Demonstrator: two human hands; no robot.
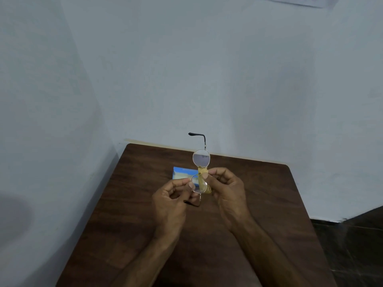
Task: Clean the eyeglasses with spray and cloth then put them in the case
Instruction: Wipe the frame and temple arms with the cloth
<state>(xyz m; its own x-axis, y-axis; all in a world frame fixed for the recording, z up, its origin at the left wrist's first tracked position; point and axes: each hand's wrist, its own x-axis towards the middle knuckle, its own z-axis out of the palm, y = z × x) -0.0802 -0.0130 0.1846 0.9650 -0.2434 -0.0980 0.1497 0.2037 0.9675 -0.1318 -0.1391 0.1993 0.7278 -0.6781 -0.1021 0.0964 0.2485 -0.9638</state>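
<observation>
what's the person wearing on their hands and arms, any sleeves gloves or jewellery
Nothing worn shows. The left hand and right hand have no gloves, rings or watch. The left forearm and right forearm are uncovered down to the frame's edge, with no sleeve, band or marking in view.

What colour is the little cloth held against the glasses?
Yellow; the cloth shows best in the head view, pinched by the right hand against the eyeglasses.
</observation>
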